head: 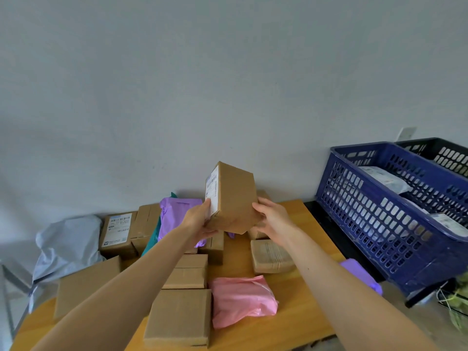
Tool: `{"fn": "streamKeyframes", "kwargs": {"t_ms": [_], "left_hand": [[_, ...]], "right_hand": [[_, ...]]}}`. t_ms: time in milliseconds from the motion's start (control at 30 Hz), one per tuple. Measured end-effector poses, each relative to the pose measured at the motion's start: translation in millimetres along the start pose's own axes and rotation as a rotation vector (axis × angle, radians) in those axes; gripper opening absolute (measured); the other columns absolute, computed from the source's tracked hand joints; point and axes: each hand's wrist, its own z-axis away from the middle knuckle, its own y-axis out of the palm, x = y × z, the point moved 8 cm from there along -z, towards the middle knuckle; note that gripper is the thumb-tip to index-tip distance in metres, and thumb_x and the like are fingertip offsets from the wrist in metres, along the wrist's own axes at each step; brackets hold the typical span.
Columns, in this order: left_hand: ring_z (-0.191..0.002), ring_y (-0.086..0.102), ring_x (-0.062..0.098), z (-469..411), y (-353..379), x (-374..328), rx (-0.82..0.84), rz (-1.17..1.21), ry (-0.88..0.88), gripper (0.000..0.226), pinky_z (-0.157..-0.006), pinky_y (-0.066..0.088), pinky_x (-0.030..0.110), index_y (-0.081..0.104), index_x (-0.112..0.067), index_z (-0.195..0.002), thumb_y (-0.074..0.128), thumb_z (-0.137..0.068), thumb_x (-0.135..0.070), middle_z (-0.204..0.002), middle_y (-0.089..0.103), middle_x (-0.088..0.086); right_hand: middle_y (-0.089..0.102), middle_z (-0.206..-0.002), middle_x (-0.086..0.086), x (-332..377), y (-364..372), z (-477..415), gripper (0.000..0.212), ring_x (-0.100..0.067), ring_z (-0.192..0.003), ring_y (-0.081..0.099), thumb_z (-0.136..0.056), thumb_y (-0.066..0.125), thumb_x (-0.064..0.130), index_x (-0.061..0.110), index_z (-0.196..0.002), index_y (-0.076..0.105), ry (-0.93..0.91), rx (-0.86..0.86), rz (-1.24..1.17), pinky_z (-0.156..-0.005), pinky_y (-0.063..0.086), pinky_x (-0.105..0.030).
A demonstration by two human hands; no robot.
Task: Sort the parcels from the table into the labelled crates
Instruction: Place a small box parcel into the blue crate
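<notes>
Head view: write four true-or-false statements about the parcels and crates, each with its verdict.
1. The left hand and right hand hold the brown cardboard box above the wooden table. True.
2. The blue plastic crate is empty. False: pale parcels lie inside it.
3. The pink plastic mailer lies on the table. True.
4. The box's white label faces right. False: it sits on the left face, by the left hand.
</notes>
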Motion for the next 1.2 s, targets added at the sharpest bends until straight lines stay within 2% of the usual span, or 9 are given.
{"fn": "streamKeyframes", "kwargs": {"t_ms": [100, 267, 367, 433, 533, 633, 700, 833, 1200], "left_hand": [[-0.09, 0.061, 0.025, -0.8, -2.7, -2.7, 0.034, -0.015, 0.029, 0.032, -0.079, 0.055, 0.046, 0.049, -0.013, -0.121, 0.052, -0.098, -0.035, -0.102, 0.057, 0.004], [-0.087, 0.069, 0.025, 8.3, 7.2, -16.0, 0.161, 0.002, 0.12, 0.038, -0.06, 0.058, 0.037, 0.046, -0.021, -0.126, 0.06, -0.093, -0.036, -0.111, 0.06, 0.007], [-0.09, 0.068, 0.027, 14.3, 8.4, -29.0, 0.193, 0.004, 0.184, 0.044, -0.06, 0.058, 0.038, 0.046, -0.029, -0.128, 0.066, -0.089, -0.031, -0.11, 0.063, 0.008], [-0.093, 0.068, 0.028, 17.5, 4.9, -37.4, 0.182, -0.041, 0.227, 0.047, -0.064, 0.059, 0.04, 0.047, -0.034, -0.128, 0.069, -0.087, -0.029, -0.109, 0.066, 0.006], [-0.097, 0.068, 0.028, 20.6, -1.1, -47.4, 0.187, -0.089, 0.268, 0.047, -0.072, 0.059, 0.041, 0.05, -0.037, -0.127, 0.07, -0.086, -0.024, -0.111, 0.066, 0.002], [-0.093, 0.07, 0.025, 23.3, -7.4, -56.9, 0.202, -0.112, 0.307, 0.045, -0.071, 0.059, 0.037, 0.055, -0.041, -0.12, 0.071, -0.085, -0.019, -0.105, 0.072, 0.001], [-0.087, 0.072, 0.019, 26.2, -8.6, -63.0, 0.225, -0.124, 0.331, 0.044, -0.068, 0.058, 0.031, 0.056, -0.043, -0.116, 0.071, -0.084, -0.017, -0.099, 0.074, -0.002], [-0.088, 0.072, 0.017, 31.7, -12.1, -72.4, 0.229, -0.119, 0.36, 0.044, -0.065, 0.058, 0.029, 0.057, -0.044, -0.112, 0.07, -0.085, -0.012, -0.097, 0.075, -0.005], [-0.099, 0.069, 0.02, 44.7, -9.2, -87.3, 0.227, -0.081, 0.431, 0.046, -0.074, 0.059, 0.034, 0.056, -0.039, -0.117, 0.069, -0.086, -0.007, -0.118, 0.068, -0.004]], "right_hand": [[0.057, -0.132, -0.001, 11.4, 1.1, -2.4, 0.048, -0.021, -0.114, 0.058, -0.096, 0.054, 0.006, 0.021, -0.141, 0.047, -0.09, -0.022, 0.134, -0.094, 0.052, -0.04], [0.067, -0.116, 0.006, 18.7, 22.3, -4.2, 0.056, -0.012, -0.102, 0.064, -0.085, 0.067, 0.048, 0.025, -0.134, 0.053, -0.105, 0.049, 0.326, -0.08, 0.052, -0.028], [0.069, -0.113, 0.005, 18.4, 34.3, -3.4, 0.056, -0.015, -0.101, 0.066, -0.082, 0.067, 0.055, 0.025, -0.128, 0.055, -0.059, 0.123, 0.315, -0.084, 0.056, -0.034], [0.068, -0.116, 0.003, 17.9, 38.4, -3.8, 0.055, -0.017, -0.107, 0.064, -0.084, 0.067, 0.05, 0.022, -0.13, 0.055, -0.052, 0.156, 0.313, -0.094, 0.053, -0.042], [0.067, -0.12, 0.003, 23.1, 42.3, -3.7, 0.046, -0.019, -0.114, 0.061, -0.09, 0.065, 0.029, 0.02, -0.134, 0.054, -0.096, 0.194, 0.275, -0.101, 0.047, -0.048], [0.063, -0.124, 0.007, 34.2, 47.7, -1.2, 0.056, -0.016, -0.114, 0.06, -0.091, 0.063, 0.009, 0.023, -0.142, 0.044, -0.17, 0.207, 0.244, -0.1, 0.048, -0.044], [0.058, -0.132, 0.002, 39.2, 50.7, -0.3, 0.064, -0.018, -0.119, 0.057, -0.09, 0.062, 0.002, 0.026, -0.145, 0.039, -0.207, 0.208, 0.234, -0.101, 0.047, -0.047], [0.056, -0.136, -0.002, 46.5, 58.4, 0.5, 0.067, -0.018, -0.119, 0.056, -0.089, 0.061, -0.002, 0.027, -0.145, 0.039, -0.247, 0.232, 0.216, -0.098, 0.051, -0.041], [0.056, -0.133, -0.003, 60.1, 62.9, 9.4, 0.065, -0.023, -0.121, 0.055, -0.088, 0.061, -0.005, 0.028, -0.141, 0.041, -0.294, 0.247, 0.189, -0.096, 0.052, -0.045]]}}
